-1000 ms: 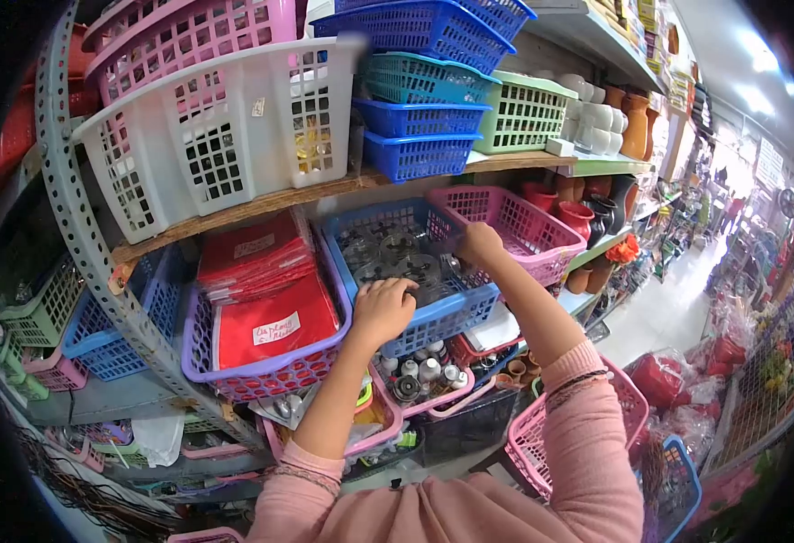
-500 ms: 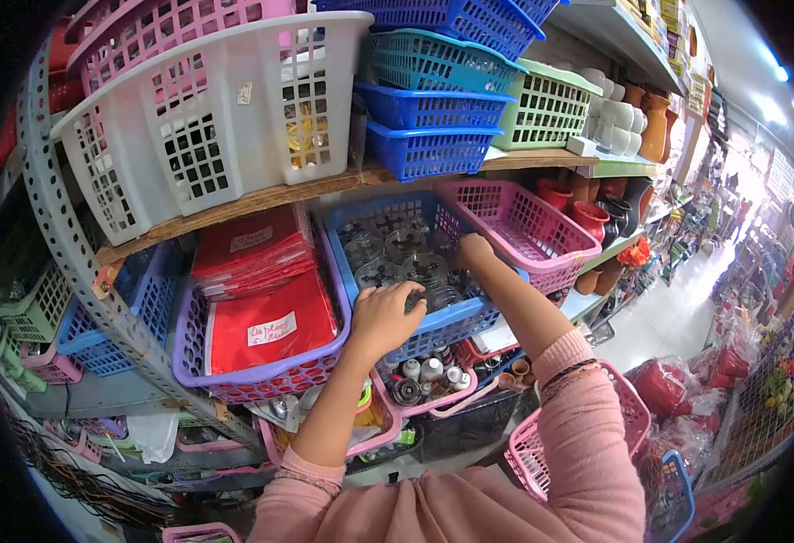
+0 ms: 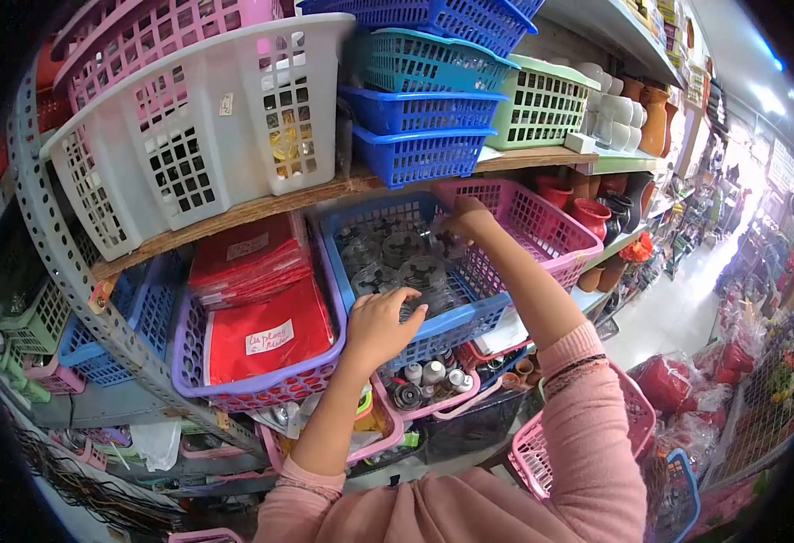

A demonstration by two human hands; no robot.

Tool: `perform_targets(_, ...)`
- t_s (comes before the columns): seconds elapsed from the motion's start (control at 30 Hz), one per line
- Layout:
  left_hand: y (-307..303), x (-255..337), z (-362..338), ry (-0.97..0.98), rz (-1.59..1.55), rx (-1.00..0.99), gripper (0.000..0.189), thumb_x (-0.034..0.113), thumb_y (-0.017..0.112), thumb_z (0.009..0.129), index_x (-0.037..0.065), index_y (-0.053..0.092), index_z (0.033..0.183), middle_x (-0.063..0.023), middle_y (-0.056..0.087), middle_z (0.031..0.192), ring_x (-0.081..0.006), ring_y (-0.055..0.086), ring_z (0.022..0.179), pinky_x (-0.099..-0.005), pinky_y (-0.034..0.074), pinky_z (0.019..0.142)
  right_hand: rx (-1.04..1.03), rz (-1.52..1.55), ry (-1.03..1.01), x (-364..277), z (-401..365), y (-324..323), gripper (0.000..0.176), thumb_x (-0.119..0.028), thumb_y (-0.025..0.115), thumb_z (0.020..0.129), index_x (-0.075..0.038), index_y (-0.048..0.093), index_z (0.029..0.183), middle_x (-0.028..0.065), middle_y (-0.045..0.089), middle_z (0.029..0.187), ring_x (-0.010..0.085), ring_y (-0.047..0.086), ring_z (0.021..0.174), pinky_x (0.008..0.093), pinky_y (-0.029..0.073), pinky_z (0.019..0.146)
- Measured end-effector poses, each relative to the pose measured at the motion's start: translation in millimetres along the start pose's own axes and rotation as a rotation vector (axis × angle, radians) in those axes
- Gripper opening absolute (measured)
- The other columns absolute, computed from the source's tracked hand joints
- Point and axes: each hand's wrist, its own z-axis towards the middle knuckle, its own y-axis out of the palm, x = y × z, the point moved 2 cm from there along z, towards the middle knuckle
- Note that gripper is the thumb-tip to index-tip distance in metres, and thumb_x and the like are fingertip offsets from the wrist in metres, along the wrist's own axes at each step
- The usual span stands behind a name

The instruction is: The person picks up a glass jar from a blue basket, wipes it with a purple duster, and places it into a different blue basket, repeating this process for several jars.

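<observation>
A blue plastic basket (image 3: 446, 330) on the shelf holds several clear round plastic containers (image 3: 403, 246) with dark marks. My right hand (image 3: 467, 219) is over its right side, fingers closed on a clear plastic container (image 3: 448, 244); the fingertips are partly hidden. At the basket's front left, my left hand (image 3: 383, 324) lies over the rim. Its fingers are spread beside the containers at the front, and they grip nothing that I can see. A pink basket (image 3: 560, 253) stands directly right of the blue one, near my right forearm.
A purple basket (image 3: 266, 387) of red packets (image 3: 266, 321) stands to the left. Above, a wooden shelf edge (image 3: 261, 210) carries a white basket (image 3: 220, 113) and stacked blue baskets (image 3: 424, 149). Bottles (image 3: 433, 371) sit lower down. An aisle (image 3: 686, 271) runs at the right.
My right hand has moved up and slightly left with a clear container, and more of the blue basket's bottom shows at the right. My left hand has barely moved.
</observation>
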Motion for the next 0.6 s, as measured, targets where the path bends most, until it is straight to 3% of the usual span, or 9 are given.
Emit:
perform_targets(0.03,-1,1,0,-0.019,0.003,-0.031,0.033,0.037,0.056,0.088,0.012,0.063,0.109,-0.0084,0.068,0.105,-0.0266,0.062,0.101,-0.0389,0.039,0.094,0.115,0.124,-0.06,1,5,3,0.048,-0.03,0.07,0.076,0.0,0.062,0.114,0.0139,0.07,0.081,0.0257,0.069,0.061,0.0375,0.057,0.056)
perform_targets(0.13,-1,0,0,-0.019,-0.003,-0.029,0.033,0.037,0.056,0.088,0.012,0.062,0.11,-0.0087,0.068,0.105,-0.0274,0.061,0.101,-0.0391,0.039,0.094,0.028,0.172,0.05,2,17,16,0.056,-0.029,0.073,0.073,0.002,0.059,0.117,0.015,0.07,0.084,0.0265,0.07,0.067,0.0369,0.056,0.049)
perform_targets(0.27,-1,1,-1,-0.029,-0.005,-0.014,0.033,0.036,0.057,0.088,0.012,0.062,0.11,-0.0091,0.068,0.105,-0.028,0.062,0.101,-0.0391,0.04,0.094,0.221,0.263,-0.055,-5,-3,26,0.064,-0.036,0.078,0.066,0.005,0.062,0.111,0.0175,0.069,0.088,0.0269,0.07,0.076,0.0372,0.057,0.051)
perform_targets(0.33,-2,1,-1,-0.022,-0.007,-0.015,0.032,0.036,0.057,0.088,0.013,0.062,0.11,-0.009,0.068,0.105,-0.0282,0.062,0.1,-0.0392,0.04,0.094,-0.172,-0.095,0.076,-5,16,40,0.043,-0.033,0.069,0.07,-0.004,0.071,0.101,0.0186,0.065,0.11,0.0308,0.063,0.104,0.0386,0.05,0.089)
perform_targets(0.43,-1,1,0,-0.022,-0.02,-0.01,0.032,0.034,0.058,0.088,0.013,0.062,0.111,-0.0089,0.068,0.105,-0.0282,0.062,0.1,-0.0392,0.04,0.094,-0.017,-0.233,-0.022,4,40,65,0.044,-0.033,0.07,0.069,-0.004,0.07,0.102,0.0191,0.065,0.11,0.0302,0.062,0.106,0.0383,0.051,0.088)
perform_targets(0.53,0,2,-1,-0.01,-0.035,0.036,0.029,0.034,0.059,0.086,0.014,0.062,0.107,-0.0069,0.068,0.101,-0.0263,0.062,0.097,-0.0386,0.041,0.091,-0.185,-0.136,-0.032,2,30,51,0.041,-0.03,0.068,0.071,-0.004,0.07,0.102,0.0196,0.065,0.11,0.0305,0.062,0.106,0.0391,0.051,0.088)
perform_targets(0.6,0,1,0,-0.009,-0.029,0.039,0.029,0.034,0.059,0.086,0.014,0.062,0.107,-0.0072,0.068,0.101,-0.0265,0.062,0.098,-0.0388,0.041,0.091,-0.147,-0.111,-0.038,11,39,67,0.04,-0.03,0.068,0.072,-0.004,0.07,0.103,0.0189,0.065,0.111,0.03,0.062,0.107,0.0392,0.051,0.088)
